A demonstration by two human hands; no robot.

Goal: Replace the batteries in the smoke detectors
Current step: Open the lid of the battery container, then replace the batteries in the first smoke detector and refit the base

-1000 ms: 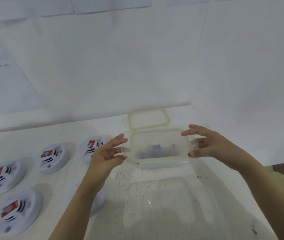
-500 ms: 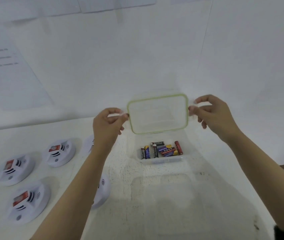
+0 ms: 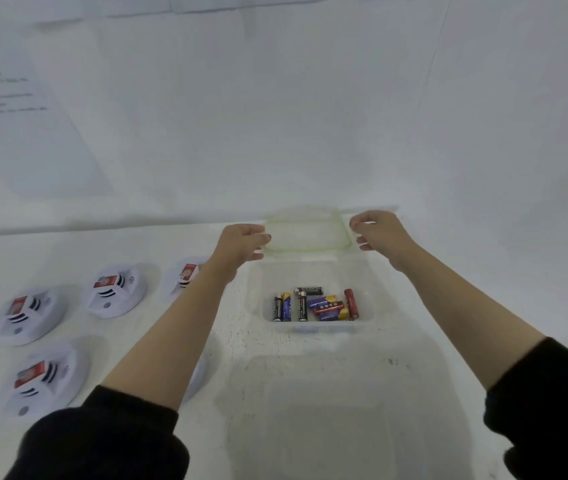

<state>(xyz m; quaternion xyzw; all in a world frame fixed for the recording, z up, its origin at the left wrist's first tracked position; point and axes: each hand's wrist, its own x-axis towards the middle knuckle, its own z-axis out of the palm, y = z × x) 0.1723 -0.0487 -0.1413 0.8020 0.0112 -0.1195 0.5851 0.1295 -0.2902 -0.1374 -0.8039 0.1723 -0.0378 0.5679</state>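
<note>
A clear plastic box (image 3: 365,271) stands uncovered at the table's middle, with several batteries (image 3: 315,304) lying in it. Behind it, low over the table by the wall, is a clear lid with a green rim (image 3: 305,233). My left hand (image 3: 241,242) pinches its left edge and my right hand (image 3: 377,230) pinches its right edge. Several white smoke detectors lie on the left, each with a red-labelled battery showing: one (image 3: 114,292), another (image 3: 29,315), a third (image 3: 41,379). My left forearm hides parts of two more detectors.
A second, larger clear container (image 3: 310,410) sits in front of the battery box, near me. A white wall (image 3: 275,116) rises right behind the lid, with a printed sheet (image 3: 15,109) on it at left. The white table (image 3: 144,337) is speckled.
Both hands took the green-rimmed lid off the battery box, lifted it, then carried it back and down toward the table behind the box. The batteries are now uncovered.
</note>
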